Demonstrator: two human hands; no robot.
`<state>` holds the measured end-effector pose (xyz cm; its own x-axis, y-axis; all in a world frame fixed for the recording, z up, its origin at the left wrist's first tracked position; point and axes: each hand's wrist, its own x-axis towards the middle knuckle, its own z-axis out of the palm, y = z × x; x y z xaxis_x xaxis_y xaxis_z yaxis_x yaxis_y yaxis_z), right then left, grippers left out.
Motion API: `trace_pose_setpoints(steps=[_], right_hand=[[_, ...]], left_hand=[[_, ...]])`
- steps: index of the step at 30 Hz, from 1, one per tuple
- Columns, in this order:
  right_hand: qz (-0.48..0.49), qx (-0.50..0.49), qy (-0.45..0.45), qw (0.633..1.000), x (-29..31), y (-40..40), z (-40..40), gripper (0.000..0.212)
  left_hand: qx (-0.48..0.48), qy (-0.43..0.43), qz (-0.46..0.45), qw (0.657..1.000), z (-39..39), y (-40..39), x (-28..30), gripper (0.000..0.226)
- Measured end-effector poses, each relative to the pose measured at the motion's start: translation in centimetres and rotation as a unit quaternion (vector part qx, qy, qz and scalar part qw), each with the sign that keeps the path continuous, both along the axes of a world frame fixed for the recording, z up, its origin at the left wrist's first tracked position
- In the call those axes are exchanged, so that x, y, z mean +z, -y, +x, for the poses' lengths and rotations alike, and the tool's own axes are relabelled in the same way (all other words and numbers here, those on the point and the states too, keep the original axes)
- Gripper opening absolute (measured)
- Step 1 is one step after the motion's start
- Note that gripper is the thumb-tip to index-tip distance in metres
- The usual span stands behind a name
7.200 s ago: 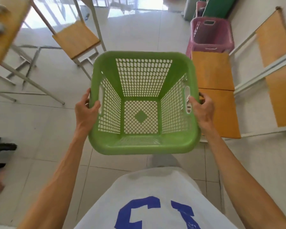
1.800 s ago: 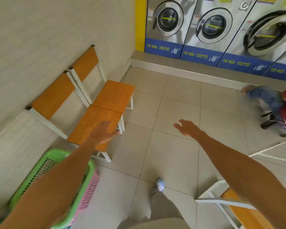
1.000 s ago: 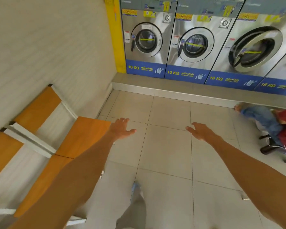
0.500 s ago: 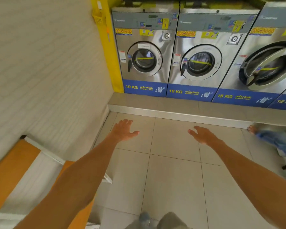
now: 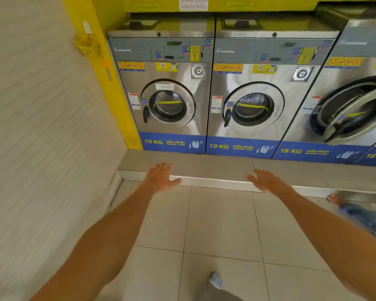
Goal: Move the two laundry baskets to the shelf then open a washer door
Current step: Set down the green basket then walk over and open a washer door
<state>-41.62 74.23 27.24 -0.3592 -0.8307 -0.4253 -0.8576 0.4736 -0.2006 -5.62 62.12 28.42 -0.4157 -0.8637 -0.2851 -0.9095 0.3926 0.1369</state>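
Observation:
A row of steel front-loading washers stands ahead on a raised tiled step. The leftmost 10 KG washer has its round door (image 5: 169, 104) closed, with a black handle (image 5: 146, 114) on the door's left side. The second 10 KG washer door (image 5: 252, 107) is closed too. The 15 KG washer door (image 5: 354, 115) at the right hangs ajar. My left hand (image 5: 161, 177) and my right hand (image 5: 264, 180) are stretched forward, palms down, fingers spread and empty, over the step's edge. No laundry basket is in view.
A white ribbed wall (image 5: 41, 137) runs along the left, ending in a yellow column with a small yellow basket (image 5: 87, 45) hung on it. The raised step (image 5: 215, 182) crosses in front of the washers. Another person's foot and jeans leg (image 5: 360, 211) lie at the right.
I dropped the green basket onto the pink one by the wall, turned and walked toward the washers. They now fill the view; the orange seats are gone. Both hands stay empty.

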Motion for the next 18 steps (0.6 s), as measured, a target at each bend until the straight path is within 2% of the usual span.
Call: trace_pose_setpoints(steps=[8,18], right_hand=[[-0.013,0.015,-0.001,1.0,1.2,14.7,-9.6,0.067],[0.002,0.013,0.03,0.999,0.3,32.1,-14.7,0.076]], left_hand=[[-0.038,-0.001,-0.024,0.999,-11.6,14.2,0.9,0.089],[-0.11,0.013,-0.05,0.993,-19.9,32.8,0.8,0.073]])
